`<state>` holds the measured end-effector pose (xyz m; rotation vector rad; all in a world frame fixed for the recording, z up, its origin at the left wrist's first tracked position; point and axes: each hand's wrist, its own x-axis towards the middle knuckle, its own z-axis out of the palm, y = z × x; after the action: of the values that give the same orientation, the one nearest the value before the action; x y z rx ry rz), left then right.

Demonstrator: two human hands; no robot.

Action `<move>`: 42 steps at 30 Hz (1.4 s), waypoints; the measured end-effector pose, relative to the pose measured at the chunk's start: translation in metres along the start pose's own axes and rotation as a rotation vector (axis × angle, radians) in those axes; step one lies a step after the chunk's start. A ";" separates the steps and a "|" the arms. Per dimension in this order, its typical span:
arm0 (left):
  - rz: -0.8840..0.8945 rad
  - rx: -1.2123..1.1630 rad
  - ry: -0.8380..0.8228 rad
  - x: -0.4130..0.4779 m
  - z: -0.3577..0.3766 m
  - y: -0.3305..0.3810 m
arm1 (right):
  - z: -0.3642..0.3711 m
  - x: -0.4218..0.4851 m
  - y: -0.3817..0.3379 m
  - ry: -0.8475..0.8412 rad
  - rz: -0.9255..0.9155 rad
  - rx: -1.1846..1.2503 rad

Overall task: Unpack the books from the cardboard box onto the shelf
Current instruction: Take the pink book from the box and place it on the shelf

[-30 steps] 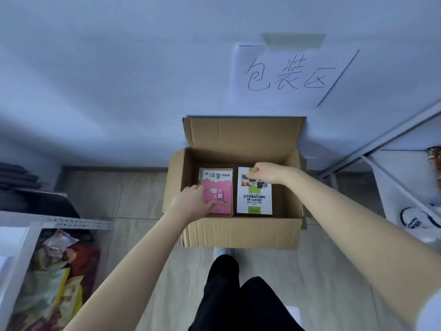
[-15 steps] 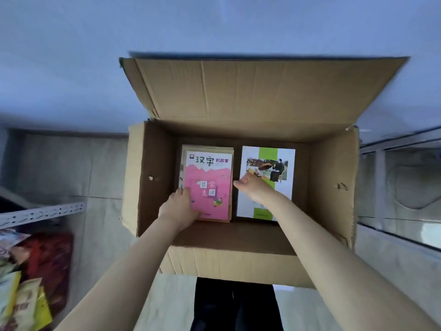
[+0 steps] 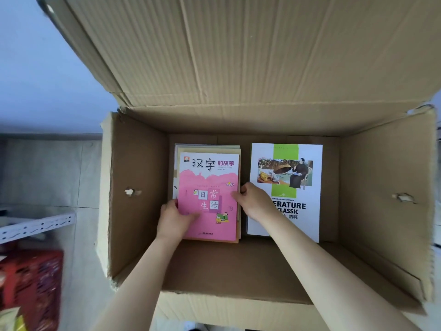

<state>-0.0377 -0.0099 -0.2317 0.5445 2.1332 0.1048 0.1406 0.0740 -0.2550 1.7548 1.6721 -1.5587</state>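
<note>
Your left hand (image 3: 173,219) and right hand (image 3: 254,203) grip the pink book (image 3: 207,185) by its side edges, fingers (image 3: 238,195) curled, inside the cardboard box (image 3: 138,223).

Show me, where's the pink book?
Head view: the pink book tops the left pile in the cardboard box, beside the white book, gripped by the left hand and right hand.

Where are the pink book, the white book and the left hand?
pink book (image 3: 205,180), head view, pink part of the cover.
white book (image 3: 310,223), head view, bare lower right cover.
left hand (image 3: 173,219), head view, back of the hand.
</note>
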 end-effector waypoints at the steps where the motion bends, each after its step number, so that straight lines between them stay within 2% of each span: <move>1: -0.021 -0.064 -0.011 0.001 0.000 -0.001 | 0.001 0.001 0.000 0.011 0.005 -0.001; 7: -0.130 -0.222 -0.017 0.004 0.004 -0.003 | -0.001 0.006 -0.001 0.014 0.016 0.006; 11: -0.284 -0.422 -0.168 -0.002 0.008 -0.004 | -0.001 0.006 0.001 -0.022 0.040 0.104; 14: -0.332 -0.514 -0.238 -0.004 0.010 -0.005 | -0.002 0.008 0.002 0.005 0.046 0.101; 17: -0.334 -0.443 -0.290 -0.004 0.008 -0.007 | -0.005 0.010 0.004 0.015 0.052 0.133; 21: -0.292 -0.384 -0.335 -0.013 0.002 -0.009 | -0.010 0.003 0.007 0.019 0.034 0.226; 31: -0.084 -0.614 -0.394 -0.068 -0.030 -0.008 | -0.049 -0.052 -0.010 -0.001 -0.018 0.436; 36: 0.077 -0.650 -0.350 -0.124 -0.085 -0.007 | -0.074 -0.117 -0.063 0.002 -0.112 0.395; 42: 0.278 -0.709 -0.227 -0.237 -0.200 -0.054 | -0.074 -0.247 -0.171 -0.018 -0.311 0.323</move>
<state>-0.0983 -0.1328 0.0517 0.3948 1.6386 0.8733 0.0937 0.0456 0.0495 1.6718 1.8372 -2.0764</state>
